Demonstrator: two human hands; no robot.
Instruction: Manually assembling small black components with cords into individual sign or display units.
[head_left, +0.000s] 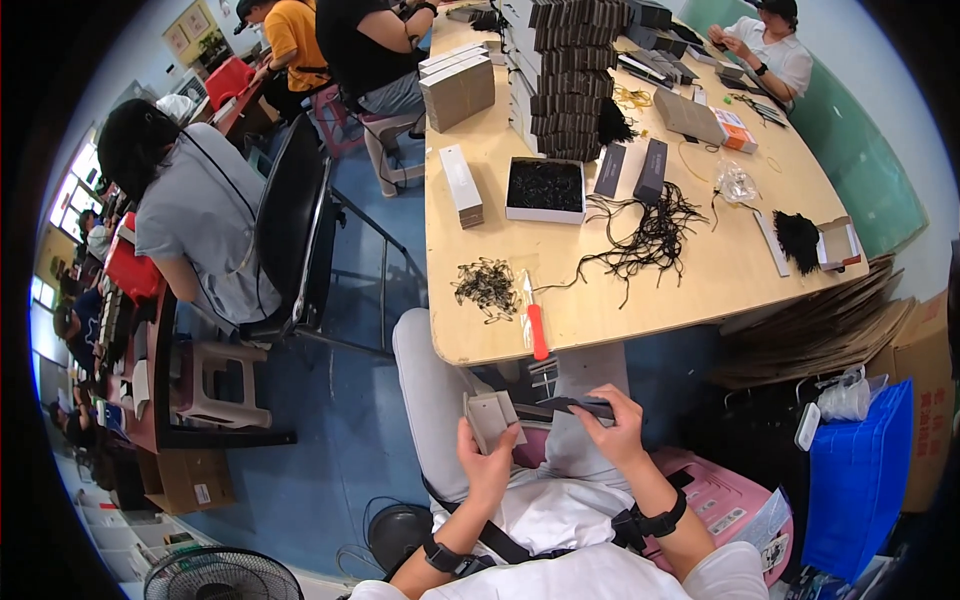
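The right hand [617, 428] hides part of a dark flat piece [572, 405], the upper edge crops a tall dark stack [575, 80] and a person in black [365, 38] (head out of view), the lower edge cuts a fan [218, 577], and black bits [545, 187] in a white box [545, 215] are too small to identify.

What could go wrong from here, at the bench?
The left hand holds pale cards off the table; one might slip and drop. The red-handled tool lies by the table edge and could get knocked off. The tangled black cords may snag if pulled.
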